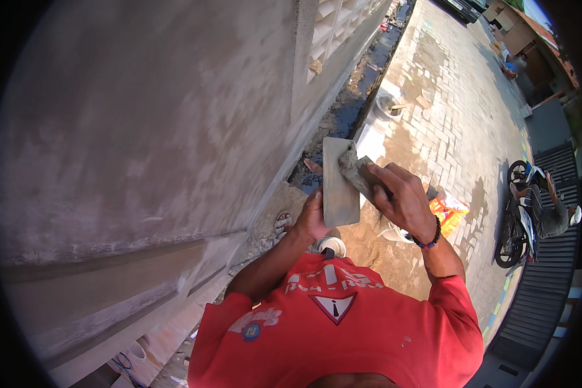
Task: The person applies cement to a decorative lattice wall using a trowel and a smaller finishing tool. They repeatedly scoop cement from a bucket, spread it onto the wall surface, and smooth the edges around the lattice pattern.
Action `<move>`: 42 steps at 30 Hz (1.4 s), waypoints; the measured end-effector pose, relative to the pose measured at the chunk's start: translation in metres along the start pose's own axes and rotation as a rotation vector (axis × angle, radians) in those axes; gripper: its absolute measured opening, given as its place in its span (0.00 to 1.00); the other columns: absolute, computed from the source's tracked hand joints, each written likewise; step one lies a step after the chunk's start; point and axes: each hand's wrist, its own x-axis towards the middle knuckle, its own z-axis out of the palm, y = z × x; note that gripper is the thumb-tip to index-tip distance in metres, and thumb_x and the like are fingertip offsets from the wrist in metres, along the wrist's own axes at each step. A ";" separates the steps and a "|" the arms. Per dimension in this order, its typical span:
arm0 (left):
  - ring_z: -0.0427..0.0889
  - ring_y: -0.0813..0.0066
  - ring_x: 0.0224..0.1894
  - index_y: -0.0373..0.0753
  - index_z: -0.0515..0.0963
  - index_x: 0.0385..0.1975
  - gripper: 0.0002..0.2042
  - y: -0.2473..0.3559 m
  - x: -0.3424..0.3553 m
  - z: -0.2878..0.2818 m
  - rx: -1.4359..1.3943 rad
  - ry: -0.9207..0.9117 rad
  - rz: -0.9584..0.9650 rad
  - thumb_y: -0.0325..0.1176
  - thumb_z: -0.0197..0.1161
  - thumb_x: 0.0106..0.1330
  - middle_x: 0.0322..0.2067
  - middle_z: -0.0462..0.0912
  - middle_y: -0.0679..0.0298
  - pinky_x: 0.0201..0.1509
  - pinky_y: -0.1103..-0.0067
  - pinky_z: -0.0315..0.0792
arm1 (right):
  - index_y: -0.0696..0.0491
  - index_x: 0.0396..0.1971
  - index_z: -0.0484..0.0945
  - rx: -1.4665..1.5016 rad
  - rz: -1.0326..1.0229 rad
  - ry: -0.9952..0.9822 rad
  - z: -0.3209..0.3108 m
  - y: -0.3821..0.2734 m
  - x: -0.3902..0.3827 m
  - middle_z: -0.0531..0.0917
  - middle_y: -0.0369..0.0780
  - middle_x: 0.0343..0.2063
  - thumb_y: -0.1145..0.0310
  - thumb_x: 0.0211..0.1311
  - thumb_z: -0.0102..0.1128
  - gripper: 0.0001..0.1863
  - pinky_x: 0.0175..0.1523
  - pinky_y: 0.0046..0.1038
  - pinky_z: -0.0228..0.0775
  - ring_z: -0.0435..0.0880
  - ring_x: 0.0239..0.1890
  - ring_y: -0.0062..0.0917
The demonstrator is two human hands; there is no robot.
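Note:
My left hand (pixel 312 216) is closed round the near left side of a flat rectangular plastering float (pixel 340 194), held in front of my chest with its broad face up. My right hand (pixel 404 199) grips a grey, mortar-caked trowel (pixel 367 176), its fingers wrapped over the near end. The trowel's far end rests against the float's upper right edge. Between the two tools sits a lump of wet grey mortar (pixel 348 159). To the left rises a wall (pixel 155 129) with patchy grey plaster; neither hand touches it.
A muddy ditch (pixel 362 90) runs along the wall's foot. A bucket (pixel 387 107) stands on the pavers (pixel 443 97), another bucket (pixel 332 246) close below my hands. An orange bag (pixel 449 210) lies to the right. Beyond, a person sits by a motorcycle (pixel 522 216) near a gate (pixel 546 304).

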 end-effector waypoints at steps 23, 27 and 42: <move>0.68 0.63 0.59 0.42 0.68 0.56 0.26 0.080 0.078 0.006 -0.318 0.002 -0.176 0.44 0.56 0.58 0.55 0.72 0.61 0.65 0.64 0.58 | 0.64 0.57 0.62 1.636 0.156 0.114 -0.015 0.072 0.077 0.77 0.42 0.48 0.69 0.52 0.64 0.33 0.52 0.26 0.70 0.78 0.48 0.25; 0.69 0.63 0.59 0.41 0.68 0.56 0.26 0.077 0.083 -0.003 -0.372 -0.107 -0.167 0.45 0.55 0.58 0.55 0.72 0.61 0.65 0.63 0.59 | 0.62 0.55 0.63 1.282 -0.074 0.248 -0.074 0.056 0.136 0.78 0.41 0.45 0.72 0.50 0.66 0.32 0.50 0.23 0.70 0.78 0.46 0.22; 0.71 0.61 0.56 0.42 0.69 0.55 0.23 0.077 0.064 -0.015 -0.219 0.115 -0.066 0.47 0.46 0.64 0.54 0.73 0.60 0.62 0.61 0.61 | 0.57 0.44 0.72 0.064 -0.806 0.921 -0.298 -0.038 0.370 0.80 0.40 0.38 0.74 0.56 0.58 0.15 0.50 0.27 0.67 0.78 0.43 0.25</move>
